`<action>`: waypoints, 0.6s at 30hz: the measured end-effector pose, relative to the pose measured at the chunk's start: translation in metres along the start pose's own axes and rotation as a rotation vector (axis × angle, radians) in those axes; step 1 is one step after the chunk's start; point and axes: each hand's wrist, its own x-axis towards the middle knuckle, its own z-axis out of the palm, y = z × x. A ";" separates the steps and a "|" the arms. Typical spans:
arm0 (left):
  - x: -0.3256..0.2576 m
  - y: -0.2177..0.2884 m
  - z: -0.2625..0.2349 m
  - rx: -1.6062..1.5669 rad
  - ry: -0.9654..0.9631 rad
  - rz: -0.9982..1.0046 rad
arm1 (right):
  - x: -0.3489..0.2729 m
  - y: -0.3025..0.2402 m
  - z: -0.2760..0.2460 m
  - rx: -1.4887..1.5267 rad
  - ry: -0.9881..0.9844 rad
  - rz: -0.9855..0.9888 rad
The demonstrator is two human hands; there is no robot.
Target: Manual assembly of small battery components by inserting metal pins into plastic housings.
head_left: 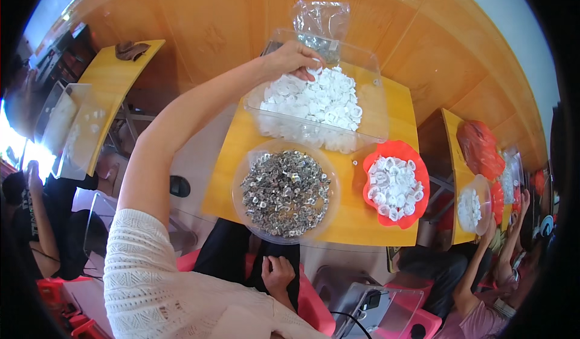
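Observation:
My left hand [295, 60] reaches over the clear plastic box [377, 106], its fingers closed in a pinch on a small white plastic piece [315, 65]. Beneath it lies a heap of similar white, ring-like pieces [329, 100]. Down on my dark-trousered thigh rests my right hand [278, 272], fingers loosely laid out and holding nothing visible. Nearer to me, a round clear tub [237, 203] contains many small silvery metal parts [285, 193]. A red scalloped bowl [421, 201] to its right is filled with white pieces carrying small inserts.
A clear plastic bag [321, 19] stands behind the box, against the wooden wall. All the containers share a yellow table [356, 233]. Neighbouring yellow tables stand left [107, 79] and right [457, 176], with other people seated beside them. A grey stool [344, 281] is close on my right.

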 end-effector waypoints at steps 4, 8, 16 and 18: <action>-0.091 0.031 0.031 -0.397 -0.168 -0.068 | -0.007 -0.004 -0.001 -0.025 0.028 -0.008; -0.175 0.047 0.054 -0.542 -0.235 -0.145 | -0.008 -0.011 -0.006 -0.031 0.030 -0.017; -0.284 0.029 0.081 -0.677 -0.174 -0.100 | -0.009 -0.019 -0.010 -0.051 0.037 -0.058; -0.301 0.017 0.086 -0.700 -0.154 -0.060 | -0.009 -0.021 -0.013 0.037 0.023 -0.015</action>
